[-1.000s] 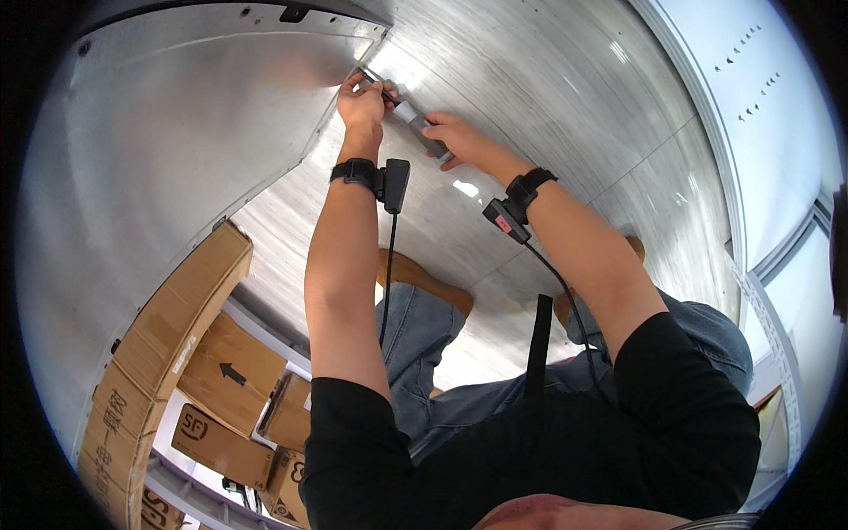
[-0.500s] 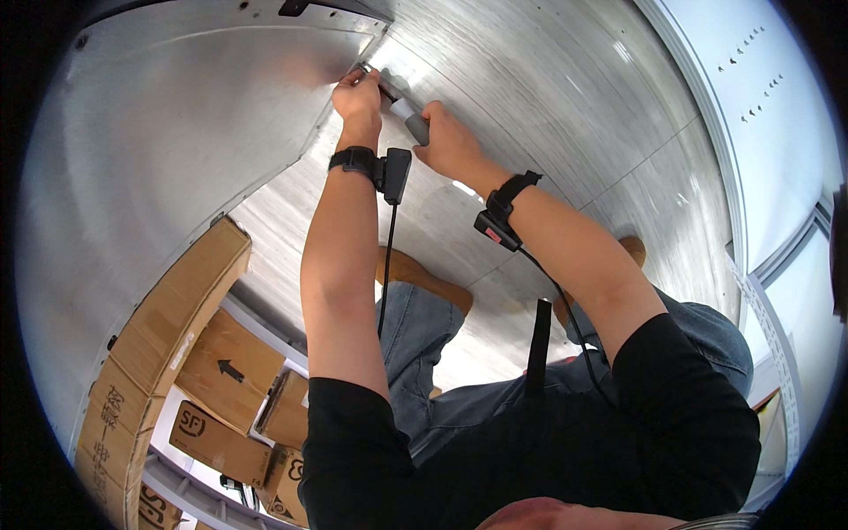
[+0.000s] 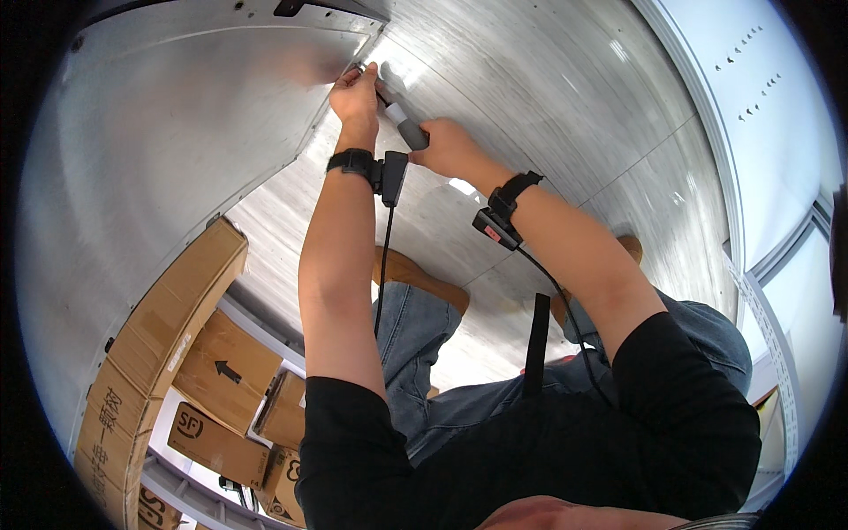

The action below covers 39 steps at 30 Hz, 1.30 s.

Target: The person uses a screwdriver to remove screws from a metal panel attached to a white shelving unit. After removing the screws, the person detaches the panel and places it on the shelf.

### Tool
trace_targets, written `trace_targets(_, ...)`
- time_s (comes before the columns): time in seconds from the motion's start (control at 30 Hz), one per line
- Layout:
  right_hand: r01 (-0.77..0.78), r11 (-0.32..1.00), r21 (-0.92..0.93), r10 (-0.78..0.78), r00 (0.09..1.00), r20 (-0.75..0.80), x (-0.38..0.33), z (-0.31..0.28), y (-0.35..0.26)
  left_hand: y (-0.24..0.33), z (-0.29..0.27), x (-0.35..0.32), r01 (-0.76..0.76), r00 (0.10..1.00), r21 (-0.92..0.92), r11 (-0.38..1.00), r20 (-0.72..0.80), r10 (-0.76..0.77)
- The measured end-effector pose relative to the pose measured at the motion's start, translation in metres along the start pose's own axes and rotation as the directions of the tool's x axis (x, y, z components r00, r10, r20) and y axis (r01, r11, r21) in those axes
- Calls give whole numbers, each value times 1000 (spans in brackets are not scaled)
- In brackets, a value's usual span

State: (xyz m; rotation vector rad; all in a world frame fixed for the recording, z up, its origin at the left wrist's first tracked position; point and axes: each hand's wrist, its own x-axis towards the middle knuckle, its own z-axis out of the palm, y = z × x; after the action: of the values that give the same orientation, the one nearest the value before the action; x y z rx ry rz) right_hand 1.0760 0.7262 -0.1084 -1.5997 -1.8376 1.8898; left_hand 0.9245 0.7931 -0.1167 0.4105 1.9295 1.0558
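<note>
My right hand (image 3: pixel 449 147) is closed round the lower end of a screwdriver (image 3: pixel 406 127), whose handle is grey with a pale collar. Its dark shaft slants up and left toward the edge of a large grey metal panel (image 3: pixel 203 115). Against that edge, at the shaft's far end, the thumb and fingers of my left hand (image 3: pixel 356 95) are pinched together. A small shiny piece shows by those fingertips, too small to name. My left hand partly hides the screwdriver's tip.
Pale wood-look floor (image 3: pixel 548 97) lies under my hands. A long cardboard box (image 3: pixel 163 327) leans along the panel at left, with several brown cartons (image 3: pixel 228 369) beside it. A white perforated panel (image 3: pixel 751 97) rises at right. Black cables run from both wrist straps.
The screwdriver's handle and my right hand have shifted slightly left and down. My left hand still pinches at the panel's edge, its thumb a little more raised.
</note>
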Motion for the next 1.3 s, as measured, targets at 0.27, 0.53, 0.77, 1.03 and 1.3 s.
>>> trace_targets(0.27, -194, 761, 619, 157, 981, 114, -8, -6, -7, -7, 1, 14, 72, 996, -178, 981, -45, -82)
trace_targets(0.53, -144, 832, 535, 98, 989, 113, -7, -10, 1, 1, 2, 1, 41, 999, -114, 993, -4, -42)
trace_targets(0.77, -46, 919, 392, 59, 998, -21, -9, -4, -5, 1, 7, 2, 120, 988, -123, 985, -85, -131)
trace_targets(1.03, -300, 555, 775, 96, 949, 299, -13, -11, 3, 0, 7, -1, 130, 986, -307, 943, -64, -157)
trace_targets(1.3, 52, 946, 321, -41, 998, -41, -6, 7, 12, -8, 3, 6, 69, 992, -117, 991, -93, -80)
